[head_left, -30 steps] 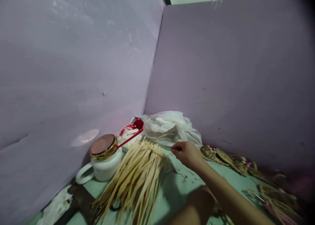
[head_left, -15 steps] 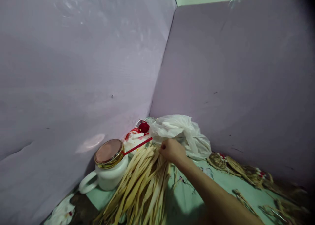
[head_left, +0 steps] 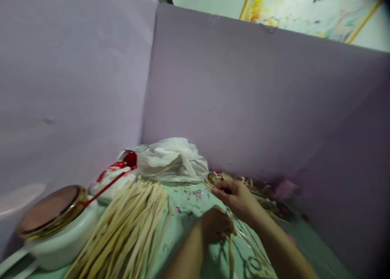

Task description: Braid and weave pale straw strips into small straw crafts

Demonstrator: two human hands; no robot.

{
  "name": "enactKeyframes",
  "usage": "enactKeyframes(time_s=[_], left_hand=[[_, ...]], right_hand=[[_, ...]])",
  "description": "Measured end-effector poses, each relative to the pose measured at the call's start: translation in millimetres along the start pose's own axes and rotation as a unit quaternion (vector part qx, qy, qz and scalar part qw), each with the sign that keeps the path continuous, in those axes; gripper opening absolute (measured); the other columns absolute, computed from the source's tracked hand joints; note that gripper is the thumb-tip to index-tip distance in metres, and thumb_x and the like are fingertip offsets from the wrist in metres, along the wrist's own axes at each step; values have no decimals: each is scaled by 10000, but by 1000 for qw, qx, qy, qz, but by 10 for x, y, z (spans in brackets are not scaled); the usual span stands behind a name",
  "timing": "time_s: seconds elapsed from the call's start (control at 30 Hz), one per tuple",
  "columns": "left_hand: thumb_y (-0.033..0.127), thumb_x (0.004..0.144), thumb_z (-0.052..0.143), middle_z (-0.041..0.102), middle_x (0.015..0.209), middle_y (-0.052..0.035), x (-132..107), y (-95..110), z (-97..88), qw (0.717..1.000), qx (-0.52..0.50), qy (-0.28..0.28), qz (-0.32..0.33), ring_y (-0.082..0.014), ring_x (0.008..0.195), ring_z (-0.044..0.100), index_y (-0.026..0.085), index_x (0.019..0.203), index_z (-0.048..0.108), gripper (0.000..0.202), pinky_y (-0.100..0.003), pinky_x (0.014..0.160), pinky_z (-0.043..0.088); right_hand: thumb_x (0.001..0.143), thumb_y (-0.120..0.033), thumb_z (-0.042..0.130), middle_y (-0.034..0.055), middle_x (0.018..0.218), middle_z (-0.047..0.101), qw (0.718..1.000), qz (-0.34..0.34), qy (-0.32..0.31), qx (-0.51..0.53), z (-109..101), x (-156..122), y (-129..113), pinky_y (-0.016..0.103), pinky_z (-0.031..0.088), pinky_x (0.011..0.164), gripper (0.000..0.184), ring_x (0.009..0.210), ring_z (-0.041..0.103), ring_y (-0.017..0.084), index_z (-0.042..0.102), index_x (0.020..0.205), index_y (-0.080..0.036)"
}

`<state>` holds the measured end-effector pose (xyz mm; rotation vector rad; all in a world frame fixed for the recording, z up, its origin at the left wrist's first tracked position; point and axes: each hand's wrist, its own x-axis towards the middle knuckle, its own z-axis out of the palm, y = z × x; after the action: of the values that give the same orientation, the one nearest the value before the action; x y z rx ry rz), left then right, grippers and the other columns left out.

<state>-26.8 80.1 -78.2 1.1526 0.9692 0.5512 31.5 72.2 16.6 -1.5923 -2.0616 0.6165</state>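
Observation:
My left hand (head_left: 217, 224) is closed, knuckles up, above the green tabletop. A pale flat strip, like dried straw or husk (head_left: 230, 252), hangs down from its fingers. Just beyond it, slightly to the right, my right hand (head_left: 239, 198) has its thumb and fingers drawn together in a pinch. What lies between those fingertips is too small and blurred to make out. To the left of both hands lies a thick bundle of the same yellowish strips (head_left: 128, 230), fanned toward me, apart from the hands.
A white mug (head_left: 65, 242) with a brown-topped gold lid and a red stick stands at the left. A white plastic bag (head_left: 173, 161) and a red ball-shaped thing (head_left: 130, 158) sit at the back. Braided pieces (head_left: 225, 176) line the right wall; purple panels (head_left: 243, 100) enclose the table.
My view has swung right. My right hand has left the top of the strip bundle and moved to its right. My left hand has come into view with a strip.

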Motion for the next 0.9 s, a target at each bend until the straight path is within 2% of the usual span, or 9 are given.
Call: enactKeyframes(time_s=[0.1, 0.17, 0.2, 0.3, 0.43, 0.53, 0.7, 0.8, 0.9], left_hand=[[86, 525, 555, 358, 317, 43, -29, 31, -4, 999, 40, 5, -27, -49, 287, 290, 138, 403, 446, 172, -186, 323, 171], [104, 495, 539, 359, 328, 51, -52, 54, 0, 998, 45, 17, -49, -49, 279, 292, 138, 433, 469, 99, -177, 315, 143], [123, 485, 540, 362, 336, 54, -62, 62, 1, 997, 46, 15, -55, -49, 277, 292, 138, 453, 484, 66, -171, 310, 130], [185, 475, 553, 361, 353, 62, -75, 67, -1, 998, 40, 3, -50, -42, 273, 284, 133, 512, 524, 70, -160, 298, 102], [229, 458, 566, 346, 350, 72, -58, 50, 13, 998, 44, 10, -41, -29, 264, 264, 128, 519, 520, 126, -155, 288, 100], [240, 451, 546, 334, 339, 72, -43, 40, 34, 998, 60, 14, -34, -31, 256, 262, 140, 471, 473, 125, -157, 279, 99], [236, 466, 525, 360, 358, 66, -53, 52, 54, 996, 77, 20, -43, -31, 258, 265, 145, 496, 474, 108, -160, 275, 79], [257, 476, 544, 358, 360, 71, -71, 69, 68, 995, 88, 21, -39, -27, 258, 256, 143, 515, 485, 134, -160, 275, 84], [256, 474, 529, 362, 367, 68, -77, 71, 77, 995, 89, 14, -31, -26, 259, 259, 138, 507, 488, 129, -162, 277, 81]], right_hand=[[729, -354, 481, 58, 666, 660, 983, 108, 142, -42, -137, -412, 434, 232, 378, 563, 287, 612, 561, 164, 675, 733, -143], [734, -336, 478, 82, 730, 680, 964, 165, 190, -83, -171, -599, 669, 242, 385, 601, 279, 664, 584, 182, 685, 761, -150], [734, -319, 476, 86, 742, 683, 961, 180, 186, -96, -168, -657, 761, 240, 383, 607, 269, 675, 590, 182, 687, 755, -155], [723, -275, 471, 71, 713, 687, 972, 180, 114, -101, -102, -705, 933, 224, 365, 579, 246, 656, 596, 165, 694, 719, -173], [694, -254, 483, 56, 699, 685, 986, 149, 57, -48, 26, -652, 982, 203, 348, 549, 236, 643, 590, 142, 701, 728, -170], [671, -262, 505, 36, 654, 669, 988, 151, 24, 9, 69, -640, 990, 189, 336, 515, 222, 620, 574, 129, 702, 723, -173], [646, -272, 561, 5, 537, 603, 973, 197, -24, 116, 54, -663, 1069, 174, 314, 439, 181, 456, 482, 84, 674, 709, -146], [657, -266, 553, -7, 521, 570, 964, 195, -33, 177, 42, -673, 1093, 171, 310, 422, 176, 427, 446, 72, 650, 731, -139], [687, -262, 499, -13, 507, 535, 951, 197, -72, 229, 41, -668, 1072, 173, 301, 407, 186, 407, 418, 68, 630, 717, -134]])
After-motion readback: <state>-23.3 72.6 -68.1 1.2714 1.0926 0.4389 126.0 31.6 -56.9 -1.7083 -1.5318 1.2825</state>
